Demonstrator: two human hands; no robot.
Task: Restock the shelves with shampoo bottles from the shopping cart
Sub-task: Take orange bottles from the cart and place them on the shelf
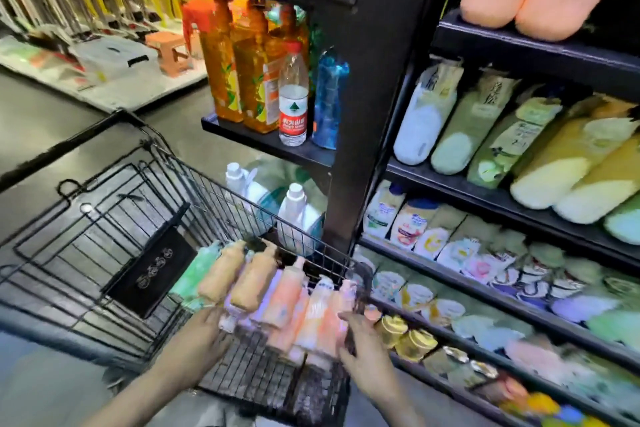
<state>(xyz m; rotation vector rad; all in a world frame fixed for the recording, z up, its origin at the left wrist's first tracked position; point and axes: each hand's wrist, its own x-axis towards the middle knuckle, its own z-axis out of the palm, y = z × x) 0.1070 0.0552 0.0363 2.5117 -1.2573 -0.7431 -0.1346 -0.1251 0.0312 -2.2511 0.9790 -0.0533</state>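
The wire shopping cart (104,218) holds a row of shampoo bottles (277,298) at its near right, flanked by left hand (207,326) and right hand (360,343), fingers spread against them.

1. Shopping cart (114,229), black wire, occupies the 8 o'clock area.
2. Shampoo bottles (277,298) lie side by side in the cart's near end.
3. Left hand (204,326) and right hand (360,340) touch the row's ends.
4. Shelves (519,204) at 3 o'clock hold bottles.

Water bottle (293,97) beside orange detergent bottles (242,69); stools (169,48) behind.
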